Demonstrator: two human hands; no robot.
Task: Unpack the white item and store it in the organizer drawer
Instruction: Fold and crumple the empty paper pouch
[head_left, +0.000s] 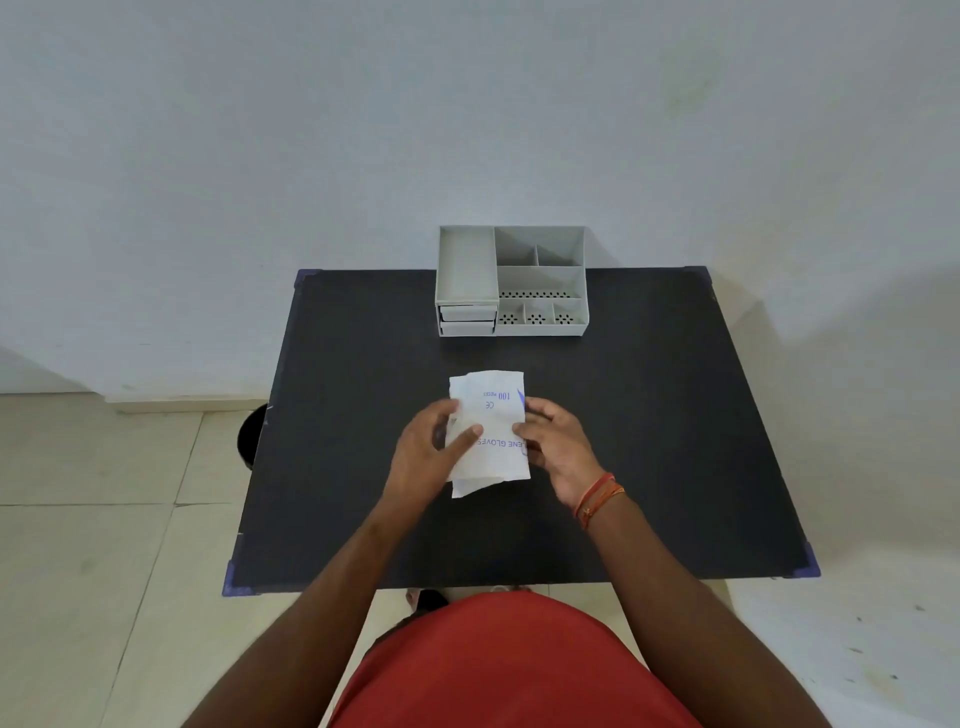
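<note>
A white glove packet (491, 415) with blue print lies flat in the middle of the black table (649, 415). My left hand (428, 457) holds its left edge, thumb laid across the front. My right hand (553, 444) grips its right edge. A thin white sheet pokes out below the packet's near end. The grey organizer (511, 280) stands at the table's far edge, with two shut drawers (467, 320) stacked at its lower left under an open tray.
The organizer's right half has open compartments with perforated floors. A white wall rises right behind the table. A dark round object (253, 434) sits on the tiled floor by the table's left side. My red shirt fills the bottom of the view.
</note>
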